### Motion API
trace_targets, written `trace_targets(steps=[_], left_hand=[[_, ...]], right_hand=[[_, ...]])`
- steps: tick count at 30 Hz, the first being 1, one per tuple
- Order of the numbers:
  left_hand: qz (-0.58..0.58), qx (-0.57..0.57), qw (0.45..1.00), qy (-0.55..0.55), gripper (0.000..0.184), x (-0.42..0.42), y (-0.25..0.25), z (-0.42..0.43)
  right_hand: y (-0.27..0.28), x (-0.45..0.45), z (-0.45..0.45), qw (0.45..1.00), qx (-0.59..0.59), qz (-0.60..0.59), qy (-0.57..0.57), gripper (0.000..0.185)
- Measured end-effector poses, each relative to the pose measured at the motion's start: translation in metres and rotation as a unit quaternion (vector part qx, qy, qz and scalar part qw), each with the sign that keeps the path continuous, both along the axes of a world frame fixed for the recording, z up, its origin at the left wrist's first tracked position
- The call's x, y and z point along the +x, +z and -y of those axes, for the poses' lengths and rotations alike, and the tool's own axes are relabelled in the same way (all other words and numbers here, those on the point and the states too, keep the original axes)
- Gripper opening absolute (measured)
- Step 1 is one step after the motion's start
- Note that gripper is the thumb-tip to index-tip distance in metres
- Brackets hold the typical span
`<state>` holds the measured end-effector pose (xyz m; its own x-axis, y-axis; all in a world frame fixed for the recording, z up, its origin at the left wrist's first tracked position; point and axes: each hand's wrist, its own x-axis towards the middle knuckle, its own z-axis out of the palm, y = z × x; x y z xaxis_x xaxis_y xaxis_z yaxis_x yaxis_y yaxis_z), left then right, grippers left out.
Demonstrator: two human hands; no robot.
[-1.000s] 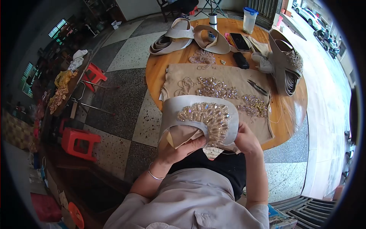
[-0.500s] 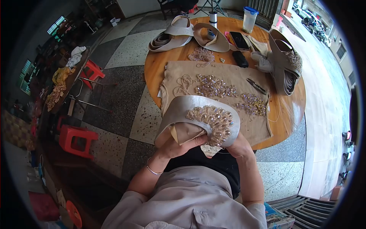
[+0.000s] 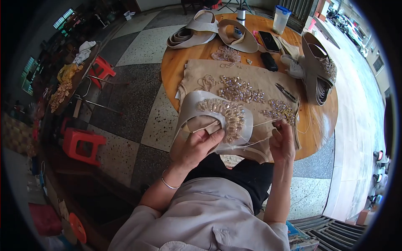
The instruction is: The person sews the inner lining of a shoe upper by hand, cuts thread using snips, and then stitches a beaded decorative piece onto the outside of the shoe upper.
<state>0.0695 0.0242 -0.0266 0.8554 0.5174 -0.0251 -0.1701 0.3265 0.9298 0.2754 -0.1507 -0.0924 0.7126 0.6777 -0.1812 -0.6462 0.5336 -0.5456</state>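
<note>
While the left hand (image 3: 197, 149) grips the beaded piece (image 3: 226, 111) by its inner edge, thumb on top, the right hand (image 3: 282, 141) is raised well apart from it, fingertips pinched nearly closed on a thread (image 3: 262, 124) that runs back to the piece. The beaded piece is held in front of the grey shirt (image 3: 201, 213), over the near part of a tan cloth (image 3: 251, 71), and the right hand hovers near the cloth's near right corner, the gap between them crossed by strands. Bare wood of the round table (image 3: 171, 79) shows along the cloth's left side. On the cloth lie a larger bead heap (image 3: 240, 90), a smaller bead heap (image 3: 278, 109) and dark snips (image 3: 286, 93); beyond its far edge are a phone (image 3: 268, 41) and a blue-lidded container (image 3: 281, 20). At left, a red stool (image 3: 83, 144) stands on the chequered floor (image 3: 134, 52). Some left fingers are hidden behind the piece, whether the right fingertips also hold a needle cannot be told, vehicles (image 3: 351, 32) outside are blurred, and a dark round border cuts off the corners.
</note>
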Motion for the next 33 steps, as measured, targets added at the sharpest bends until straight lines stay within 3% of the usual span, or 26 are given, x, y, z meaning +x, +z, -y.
trace_targets(steps=[4,6,8,10,17,20,22,23,25,26,27,29,30,33], left_hand=[[-0.031,-0.019,0.998,0.046,0.015,0.001,0.008,-0.004],[-0.029,-0.030,0.998,0.051,0.012,0.000,0.009,-0.007],[-0.012,-0.044,0.998,0.033,0.011,-0.001,0.000,-0.012],[0.000,-0.064,0.997,0.032,0.011,-0.002,-0.003,-0.016],[0.035,-0.068,0.994,0.079,0.012,-0.006,-0.003,-0.025],[0.048,-0.056,0.996,0.041,0.013,-0.009,-0.001,-0.027],[0.042,-0.101,0.991,0.081,0.011,-0.005,0.005,-0.020],[0.045,-0.104,0.990,0.081,0.011,-0.004,0.004,-0.022],[0.020,-0.115,0.988,0.097,0.009,0.004,0.013,-0.016],[0.028,-0.129,0.989,0.074,0.011,0.006,0.018,-0.009],[0.033,-0.143,0.988,0.049,0.013,0.007,0.022,-0.003],[0.100,-0.154,0.983,-0.013,0.019,0.007,0.004,0.007],[0.063,-0.142,0.987,-0.035,0.020,0.008,0.002,0.013],[-0.008,-0.121,0.990,-0.076,0.026,0.012,0.000,0.028]], right_hand=[[0.016,0.035,0.074,0.957,0.207,-0.192,0.064,0.023],[0.024,0.045,0.108,0.921,0.267,-0.283,0.014,0.024],[0.015,0.060,0.152,0.899,0.341,-0.275,-0.024,0.021],[-0.010,0.093,0.216,0.914,0.324,-0.243,-0.024,0.017],[-0.053,0.135,0.374,0.899,0.260,-0.170,-0.308,0.005],[-0.080,0.152,0.432,0.893,0.293,-0.133,-0.314,0.007],[-0.097,0.170,0.438,0.925,0.153,0.072,-0.340,0.011],[-0.066,0.149,0.387,0.890,0.036,0.087,-0.447,0.016],[0.003,0.094,0.260,0.914,-0.012,0.117,-0.387,0.026],[0.016,0.071,0.198,0.905,-0.130,0.205,-0.350,0.030],[0.031,0.040,0.144,0.945,-0.106,0.206,-0.232,0.029],[0.054,-0.033,0.053,0.933,-0.137,0.323,-0.076,0.032],[0.054,-0.049,0.029,0.924,-0.168,0.344,-0.021,0.036],[0.054,-0.074,-0.013,0.944,-0.110,0.311,0.002,0.024]])
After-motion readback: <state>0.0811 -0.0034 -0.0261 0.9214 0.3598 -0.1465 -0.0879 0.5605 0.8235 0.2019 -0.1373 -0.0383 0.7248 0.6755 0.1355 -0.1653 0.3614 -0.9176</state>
